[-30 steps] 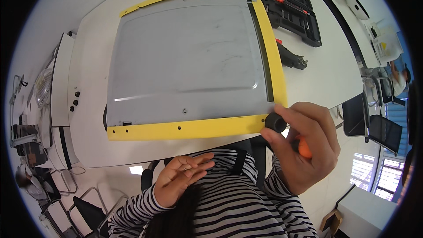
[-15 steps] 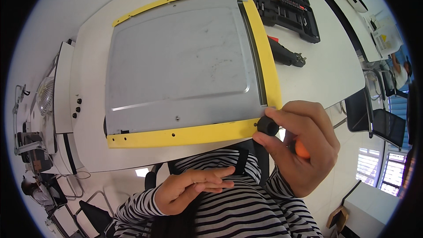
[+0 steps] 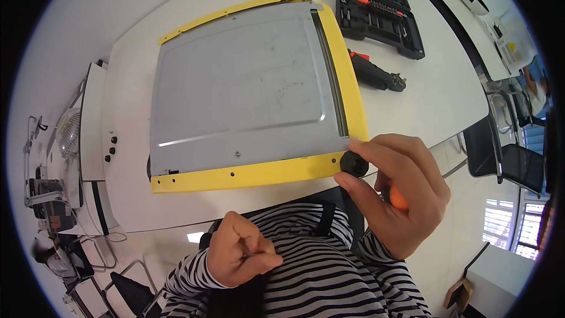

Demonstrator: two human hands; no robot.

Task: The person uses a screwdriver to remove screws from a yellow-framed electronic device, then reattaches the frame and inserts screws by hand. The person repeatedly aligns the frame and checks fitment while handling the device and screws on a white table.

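Observation:
A grey metal panel (image 3: 247, 82) with yellow edge strips lies on the white table. At its near right corner, my right hand (image 3: 406, 194) pinches a black round rubber foot (image 3: 354, 164) between thumb and forefinger, against the yellow strip (image 3: 271, 171). An orange-handled tool (image 3: 398, 198) is tucked in the same palm; its far end is hidden. My left hand (image 3: 240, 251) hangs in front of my striped shirt, away from the panel, with curled fingers and thumb drawn together. Whether it holds something small cannot be seen.
Several small black feet (image 3: 111, 149) sit on the table's left side. Beyond the panel's right side lie an open black tool case (image 3: 382, 17) and a black power tool (image 3: 376, 73). Black chairs (image 3: 506, 165) stand off to the right.
My left hand has gone from outstretched fingers to a curled, closed shape. My right hand keeps the foot at the corner. The whole view has shifted slightly.

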